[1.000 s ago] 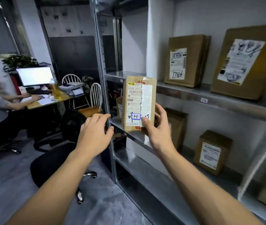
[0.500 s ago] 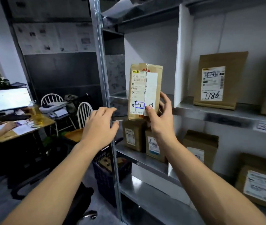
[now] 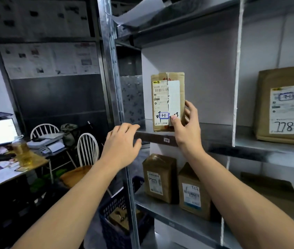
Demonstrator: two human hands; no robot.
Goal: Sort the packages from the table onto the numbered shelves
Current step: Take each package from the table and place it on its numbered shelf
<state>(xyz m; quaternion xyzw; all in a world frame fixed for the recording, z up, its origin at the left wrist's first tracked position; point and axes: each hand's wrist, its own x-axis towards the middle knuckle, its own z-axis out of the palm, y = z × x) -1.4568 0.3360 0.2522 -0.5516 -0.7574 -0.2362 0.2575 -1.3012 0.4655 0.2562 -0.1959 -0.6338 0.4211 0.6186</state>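
Observation:
A tall brown cardboard package (image 3: 167,97) with a white shipping label stands upright at the front edge of the metal shelf (image 3: 214,135). My right hand (image 3: 187,126) grips its lower right corner, thumb on the front label and fingers behind. A small tag (image 3: 166,140) is stuck on the shelf edge just below it. My left hand (image 3: 121,146) hovers with relaxed fingers left of the package, by the shelf's front edge and the steel upright (image 3: 112,72), holding nothing.
A larger labelled package (image 3: 286,106) sits in the bay to the right, past a white divider (image 3: 236,78). Two boxes (image 3: 176,186) stand on the shelf below. A blue basket (image 3: 117,223) sits on the floor; chairs (image 3: 87,150) and a desk (image 3: 11,168) are at left.
My right hand has raised the package up and forward until it meets the shelf's front edge. My left hand has followed upward. The view has tilted up towards the higher shelf.

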